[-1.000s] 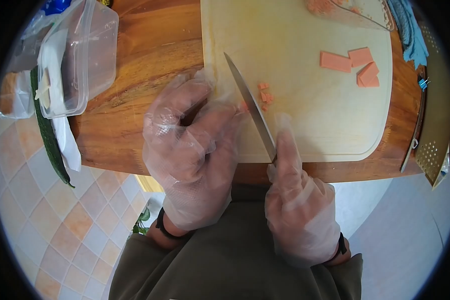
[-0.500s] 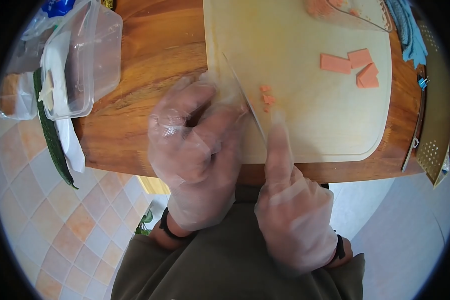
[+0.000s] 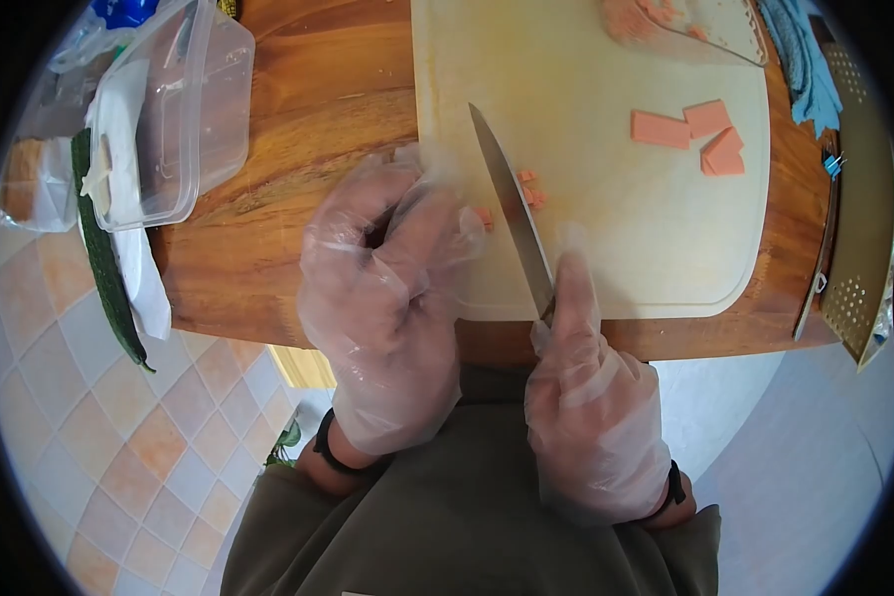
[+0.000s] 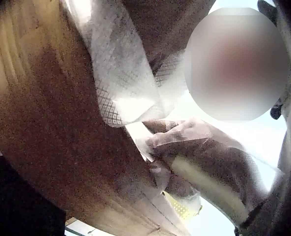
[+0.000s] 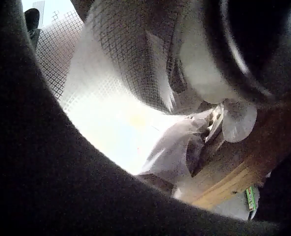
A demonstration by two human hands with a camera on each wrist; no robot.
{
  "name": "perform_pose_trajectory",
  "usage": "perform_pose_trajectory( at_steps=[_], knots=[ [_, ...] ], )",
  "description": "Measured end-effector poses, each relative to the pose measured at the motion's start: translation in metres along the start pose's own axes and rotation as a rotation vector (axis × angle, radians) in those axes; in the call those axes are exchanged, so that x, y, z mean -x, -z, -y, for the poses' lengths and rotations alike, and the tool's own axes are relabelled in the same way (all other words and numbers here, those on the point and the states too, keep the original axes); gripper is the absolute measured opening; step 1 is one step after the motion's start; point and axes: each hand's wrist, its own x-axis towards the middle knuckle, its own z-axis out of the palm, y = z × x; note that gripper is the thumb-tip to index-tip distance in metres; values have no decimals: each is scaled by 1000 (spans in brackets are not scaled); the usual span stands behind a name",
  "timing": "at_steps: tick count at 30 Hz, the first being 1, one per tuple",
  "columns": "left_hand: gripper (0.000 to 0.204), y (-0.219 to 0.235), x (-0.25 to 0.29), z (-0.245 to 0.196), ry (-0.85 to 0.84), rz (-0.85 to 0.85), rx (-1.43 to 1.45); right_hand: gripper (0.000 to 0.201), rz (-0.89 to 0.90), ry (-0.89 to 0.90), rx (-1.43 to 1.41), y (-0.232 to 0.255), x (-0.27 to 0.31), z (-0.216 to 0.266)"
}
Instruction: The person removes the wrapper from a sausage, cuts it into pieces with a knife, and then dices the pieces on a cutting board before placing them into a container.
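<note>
Both hands wear clear plastic gloves. My left hand (image 3: 382,298) is bent over the cutting board's (image 3: 666,238) left edge, its fingertips pinching a small pink ham piece (image 3: 484,219) that mostly hides under them. My right hand (image 3: 601,417) grips a kitchen knife (image 3: 512,199), index finger laid along the blade's back; the handle is hidden in the palm. The blade stands just right of the ham piece, tip pointing away from the body. Small ham dice (image 3: 533,196) lie right against the blade's far side. Larger ham slabs (image 3: 661,129) rest farther right on the board.
At the board's far right corner stands a clear box (image 3: 710,45) with pink bits in it. A blue cloth (image 3: 805,79) and a perforated metal piece (image 3: 849,228) flank the right side. Leftward are an empty plastic container (image 3: 219,119) and a cucumber (image 3: 109,278) overhanging the table edge.
The knife tilted up on edge beside the ham piece, then moved right, its flat side showing again. The left fingers drew back slightly from the blade, exposing more of the piece.
</note>
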Motion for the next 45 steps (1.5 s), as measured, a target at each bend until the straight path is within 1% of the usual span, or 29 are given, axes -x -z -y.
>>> perform_pose_trajectory(
  at_steps=[3,4,6,7,9,12,13,14,16,18,19,21,23,25,31,33,35,37,39,41,42,44,45],
  knots=[
    [30,-2,2,5,-41,-23,60,54,-13,7,-24,-2,-1,0],
    [30,0,3,1,-43,-21,56,54,-15,8,-29,-2,-1,0],
    [29,6,6,-12,611,-217,704,53,-22,33,12,-1,-1,0],
    [29,8,6,-9,611,-215,701,53,-22,33,9,0,-2,1],
    [28,15,5,2,47,3,-142,55,-7,17,-17,2,-4,3],
    [28,16,7,1,22,55,-148,56,-4,21,19,-4,-1,2],
    [30,12,7,2,9,22,-219,56,-3,21,17,-5,-1,3],
    [30,13,7,0,9,23,-219,59,-10,19,15,-6,-1,4],
    [20,17,4,-6,69,102,-158,62,-19,14,12,-6,-2,6],
    [20,17,6,-6,81,108,-156,70,27,-10,-58,-2,-2,8],
    [20,17,7,-5,92,113,-157,70,27,-14,-57,-4,-1,7],
    [20,16,7,-2,60,103,-161,77,-22,7,-41,-8,2,8],
    [20,17,6,-1,22,90,-165,77,-41,-3,-53,-10,1,10],
    [19,18,3,-5,-5,119,-252,78,-62,-12,-63,-10,1,12],
    [21,15,4,0,-30,77,-156,75,-51,-71,-76,-8,1,17],
    [21,14,5,-1,-6,79,-130,73,-2,-120,-5,-7,3,21],
    [22,14,4,-1,21,80,-100,74,-7,-141,46,-8,3,25],
    [23,14,0,0,-65,83,-137,74,-15,-161,100,-9,1,30],
    [23,13,-1,1,-63,83,-117,78,13,-206,208,-7,-2,37],
    [23,11,-1,0,-56,80,-99,80,-18,-204,252,-10,-2,39],
    [25,11,-1,-2,-64,89,-136,83,-50,-194,286,-11,-3,40],
    [27,11,-4,-3,-72,97,-171,84,-50,-182,323,-9,-5,43],
    [29,13,-6,-4,-106,123,-209,85,-52,-171,355,-8,-6,45]
  ],
)
